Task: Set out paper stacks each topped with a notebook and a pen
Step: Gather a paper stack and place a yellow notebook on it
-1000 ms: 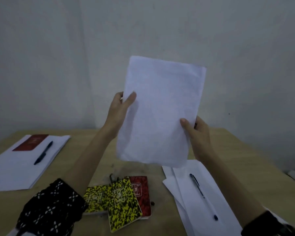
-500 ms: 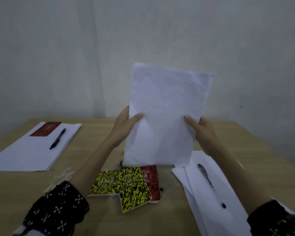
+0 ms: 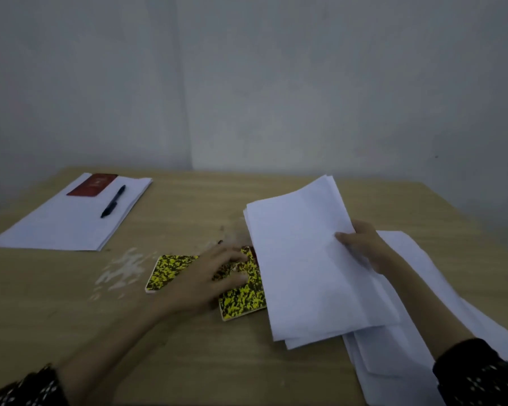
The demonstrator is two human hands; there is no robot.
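Our hands work the table [image 3: 188,361].
Our right hand [image 3: 364,247] grips the paper sheaf [image 3: 308,265], tilted low over loose sheets [image 3: 408,332]; our left hand [image 3: 214,276] lies flat, fingers spread, on the yellow notebooks [image 3: 244,300], gripping nothing.

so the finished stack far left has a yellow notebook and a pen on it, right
Not quite: the head view shows the notebook on the finished stack at far left is red, not yellow. The pen does lie on it.

Right hand [image 3: 364,247] gripping paper sheaf [image 3: 311,265]; left hand [image 3: 208,276] flat on yellow notebooks [image 3: 241,297].
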